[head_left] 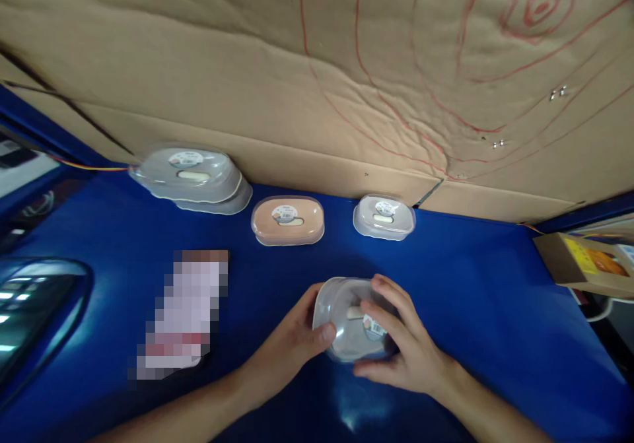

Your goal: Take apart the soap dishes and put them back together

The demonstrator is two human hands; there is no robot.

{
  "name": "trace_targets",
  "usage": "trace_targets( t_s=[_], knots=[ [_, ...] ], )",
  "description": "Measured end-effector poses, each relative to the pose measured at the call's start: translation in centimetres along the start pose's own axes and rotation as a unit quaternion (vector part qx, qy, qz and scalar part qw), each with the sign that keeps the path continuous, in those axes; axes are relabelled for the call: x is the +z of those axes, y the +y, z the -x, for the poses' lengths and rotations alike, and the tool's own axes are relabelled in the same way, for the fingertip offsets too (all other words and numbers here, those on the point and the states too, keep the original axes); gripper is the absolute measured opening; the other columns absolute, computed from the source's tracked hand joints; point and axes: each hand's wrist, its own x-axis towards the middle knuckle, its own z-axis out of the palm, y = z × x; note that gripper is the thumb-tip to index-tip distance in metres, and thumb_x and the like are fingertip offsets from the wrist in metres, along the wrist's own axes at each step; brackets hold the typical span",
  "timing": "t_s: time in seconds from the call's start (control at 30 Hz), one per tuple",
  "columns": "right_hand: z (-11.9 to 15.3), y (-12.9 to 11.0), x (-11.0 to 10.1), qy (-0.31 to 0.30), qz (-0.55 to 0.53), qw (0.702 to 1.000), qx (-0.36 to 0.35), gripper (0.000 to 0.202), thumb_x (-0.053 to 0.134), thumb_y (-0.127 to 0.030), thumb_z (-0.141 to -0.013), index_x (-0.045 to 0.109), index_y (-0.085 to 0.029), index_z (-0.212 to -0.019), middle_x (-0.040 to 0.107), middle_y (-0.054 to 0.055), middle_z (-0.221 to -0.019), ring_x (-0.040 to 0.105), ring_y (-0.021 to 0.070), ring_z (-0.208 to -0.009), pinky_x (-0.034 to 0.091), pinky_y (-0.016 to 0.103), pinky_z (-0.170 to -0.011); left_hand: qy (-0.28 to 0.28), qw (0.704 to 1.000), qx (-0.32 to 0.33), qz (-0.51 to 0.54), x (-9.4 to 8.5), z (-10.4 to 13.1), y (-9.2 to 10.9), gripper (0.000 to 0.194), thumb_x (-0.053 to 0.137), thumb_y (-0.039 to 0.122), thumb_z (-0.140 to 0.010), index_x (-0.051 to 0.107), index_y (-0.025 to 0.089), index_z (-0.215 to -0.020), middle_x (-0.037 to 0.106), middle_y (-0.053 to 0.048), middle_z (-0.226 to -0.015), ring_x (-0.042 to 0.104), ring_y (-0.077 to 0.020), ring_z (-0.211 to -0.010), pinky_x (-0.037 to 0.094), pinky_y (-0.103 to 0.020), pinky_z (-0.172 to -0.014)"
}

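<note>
In the head view, a small clear lidded box (pixel 352 321) is seen on the blue table (pixel 475 298), near its front edge, clasped from both sides: the left hand (pixel 292 344) is pressed against its left end, thumb on the lid, while the right hand (pixel 403 344) is curled over its right half. Three more boxes are lined up behind by the cardboard wall (pixel 317 67): a large clear box (pixel 191 175), a pink box (pixel 288 220), a small one (pixel 384 217). Judged from this, the lid is best worked with the base kept flat and pressure kept even at both ends

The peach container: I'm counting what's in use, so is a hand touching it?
No, the peach container sits alone near the cardboard; both hands grip a clear container.
</note>
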Motion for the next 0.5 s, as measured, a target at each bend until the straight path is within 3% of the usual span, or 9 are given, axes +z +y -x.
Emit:
trace_targets(
  t_s=[0.13, 0.23, 0.37, 0.5],
  knots=[
    [0.09, 0.02, 0.35, -0.008, -0.048, 0.998, 0.039, 0.086, 0.058, -0.072, -0.096, 0.035, -0.023, -0.163, 0.035, 0.018, -0.162, 0.043, 0.0350, -0.150, 0.052, 0.050, -0.116, -0.021, 0.997, -0.050, 0.053, -0.21, 0.22, -0.52, 0.070, 0.070, 0.066, -0.091, 0.052, 0.029, -0.147, 0.062, -0.011, -0.146, 0.060, -0.0336, -0.132, 0.048, -0.049, -0.108],
    [-0.06, 0.00, 0.41, -0.020, -0.034, 0.998, 0.054, 0.084, 0.061, -0.069, -0.096, 0.036, -0.023, -0.162, 0.035, 0.018, -0.162, 0.039, 0.0379, -0.153, 0.049, 0.056, -0.118, -0.029, 0.993, -0.079, 0.081, -0.34, 0.01, -0.68, 0.067, 0.068, 0.063, -0.094, 0.049, 0.031, -0.149, 0.060, -0.012, -0.150, 0.063, -0.0353, -0.130, 0.053, -0.051, -0.101],
    [-0.11, -0.05, 0.14, -0.032, 0.025, 0.999, 0.026, 0.085, 0.069, -0.064, -0.094, 0.036, -0.025, -0.163, 0.028, 0.017, -0.167, 0.029, 0.0428, -0.156, 0.044, 0.065, -0.118, -0.029, 0.998, -0.023, 0.041, -0.31, -0.13, -0.31, 0.066, 0.075, 0.060, -0.091, 0.053, 0.032, -0.146, 0.061, -0.010, -0.149, 0.057, -0.0349, -0.138, 0.048, -0.049, -0.108],
    [0.13, -0.25, -0.03, -0.022, 0.057, 0.997, -0.041, 0.088, 0.079, -0.051, -0.090, 0.036, -0.030, -0.163, 0.018, 0.011, -0.172, 0.022, 0.0418, -0.159, 0.039, 0.063, -0.123, -0.091, 0.995, 0.029, 0.029, 0.07, 0.36, 0.02, 0.067, 0.080, 0.050, -0.090, 0.052, 0.036, -0.149, 0.059, -0.007, -0.152, 0.052, -0.0317, -0.143, 0.039, -0.048, -0.118]
  ],
)
